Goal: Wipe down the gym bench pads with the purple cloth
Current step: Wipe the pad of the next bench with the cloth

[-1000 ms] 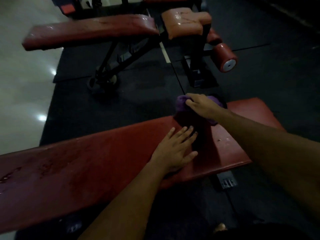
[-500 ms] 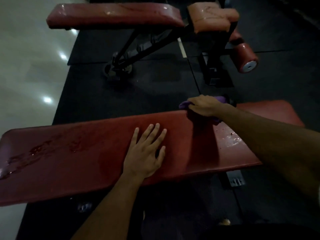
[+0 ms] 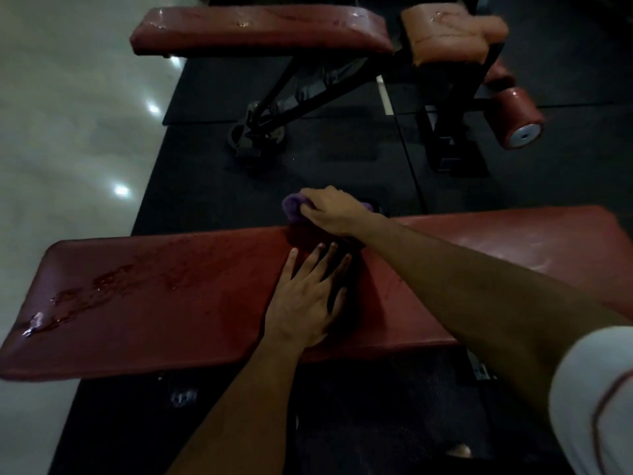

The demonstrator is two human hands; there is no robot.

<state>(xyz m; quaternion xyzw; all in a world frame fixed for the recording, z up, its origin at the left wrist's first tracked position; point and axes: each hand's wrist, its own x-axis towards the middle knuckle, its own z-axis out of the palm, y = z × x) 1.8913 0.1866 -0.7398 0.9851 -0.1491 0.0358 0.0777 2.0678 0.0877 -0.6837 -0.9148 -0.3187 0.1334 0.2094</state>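
Note:
A long red bench pad [image 3: 171, 296] lies across the view in front of me, with wet patches on its left part. My right hand [image 3: 334, 212] grips the bunched purple cloth [image 3: 293, 207] at the pad's far edge, near the middle. My left hand [image 3: 308, 299] lies flat on the pad just in front of it, fingers spread and straight. Most of the cloth is hidden under my right hand.
A second red bench [image 3: 260, 30] with a black frame [image 3: 298, 94], a lighter seat pad [image 3: 445, 32] and a red roller [image 3: 519, 121] stands beyond, across black rubber matting [image 3: 342, 173]. Pale glossy floor [image 3: 68, 132] lies to the left.
My right hand and the cloth have slid left along the pad's far edge. My left hand stays flat on the pad, now close under the right hand. The view has shifted left.

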